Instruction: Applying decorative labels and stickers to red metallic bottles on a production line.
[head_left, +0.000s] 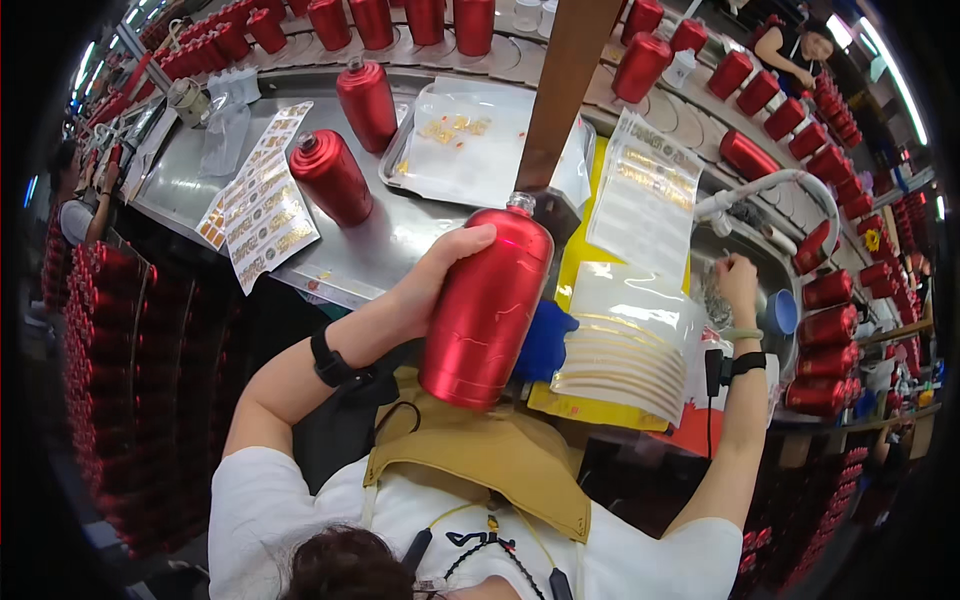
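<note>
My left hand [440, 275] is wrapped round a glossy red bottle [487, 310], held tilted in front of my chest with its clear neck up. Wrinkle-like lines show on the bottle's side. Over the metal sink [718, 240] at the right, my right hand [738, 285] has its fingers curled closed; whatever they hold, if anything, is too small to name. Between my hands lie sheets with gold stripes [625, 350] on a yellow board [580, 260]. A blue soft-looking thing [545, 345] is partly hidden behind the bottle.
Two red bottles [332, 178] stand on the metal table beside a decal sheet [270, 215]. A tray [480, 175] holds gold scraps. A brown post [565, 95] rises ahead; a white pipe [770, 190] arches over the sink by a blue cup [782, 312]. A conveyor carries red bottles.
</note>
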